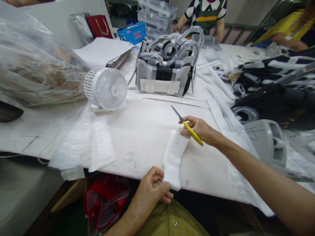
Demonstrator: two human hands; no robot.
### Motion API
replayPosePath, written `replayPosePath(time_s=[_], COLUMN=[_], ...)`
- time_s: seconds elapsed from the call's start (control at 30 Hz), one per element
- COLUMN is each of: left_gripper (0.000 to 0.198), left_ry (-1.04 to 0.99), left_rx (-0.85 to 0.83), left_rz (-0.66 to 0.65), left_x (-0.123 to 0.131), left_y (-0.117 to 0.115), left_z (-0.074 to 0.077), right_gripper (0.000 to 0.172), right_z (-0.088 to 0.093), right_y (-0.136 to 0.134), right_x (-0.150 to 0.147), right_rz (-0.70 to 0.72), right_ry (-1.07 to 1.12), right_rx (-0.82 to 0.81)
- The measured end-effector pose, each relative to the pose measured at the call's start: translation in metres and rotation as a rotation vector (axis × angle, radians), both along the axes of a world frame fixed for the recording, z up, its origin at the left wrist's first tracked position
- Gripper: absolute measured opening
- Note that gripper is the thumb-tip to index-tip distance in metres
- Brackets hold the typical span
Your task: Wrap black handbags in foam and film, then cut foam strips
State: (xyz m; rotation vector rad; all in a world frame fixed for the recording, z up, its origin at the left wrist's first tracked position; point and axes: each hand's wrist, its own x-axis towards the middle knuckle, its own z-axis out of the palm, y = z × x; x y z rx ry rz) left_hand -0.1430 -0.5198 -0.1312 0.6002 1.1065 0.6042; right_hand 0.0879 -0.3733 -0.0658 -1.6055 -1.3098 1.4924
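A folded strip of thin white wrapping sheet [173,159] stretches between my two hands over the front part of the table. My left hand [156,188] pinches its lower end at the table's front edge. Up at the other end, my right hand [197,127] grips the strip's top corner and also holds scissors [193,133] with yellow handles. The blades are closed and point up and to the left, away from the strip. Beyond my hands stands a grey and black handbag [168,73], its handles and straps wrapped in clear plastic and a white strip across its front.
A white fan [110,88] stands left of centre, with more white sheets [99,144] before it. A large plastic bag [36,65] bulges at the left. Black bags [278,101] and a tape dispenser [267,141] lie right. Two people are across the table.
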Motion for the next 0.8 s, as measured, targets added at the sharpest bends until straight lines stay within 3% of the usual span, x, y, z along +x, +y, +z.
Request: replayPosePath(time_s=[0.3, 0.47, 0.63, 0.8], left_gripper=[0.039, 0.044, 0.048, 0.068], left_ry=[0.024, -0.08, -0.148, -0.279], left_rx=[0.069, 0.368, 0.545, 0.395], left_rz=[-0.168, -0.248, -0.326, -0.407], left_x=[-0.015, -0.023, -0.026, -0.02], left_y=[-0.006, -0.001, 0.013, 0.019], left_z=[0.005, 0.011, 0.032, 0.057], right_gripper=[0.049, 0.051, 0.05, 0.05], right_z=[0.043, 0.049, 0.056, 0.073], right_y=[-0.016, -0.021, -0.029, -0.036], right_x=[0.002, 0.011, 0.007, -0.001], right_rz=[0.037, 0.028, 0.071, 0.098], right_ry=[0.044, 0.057, 0.125, 0.113], right_rx=[-0.035, -0.045, -0.085, -0.045])
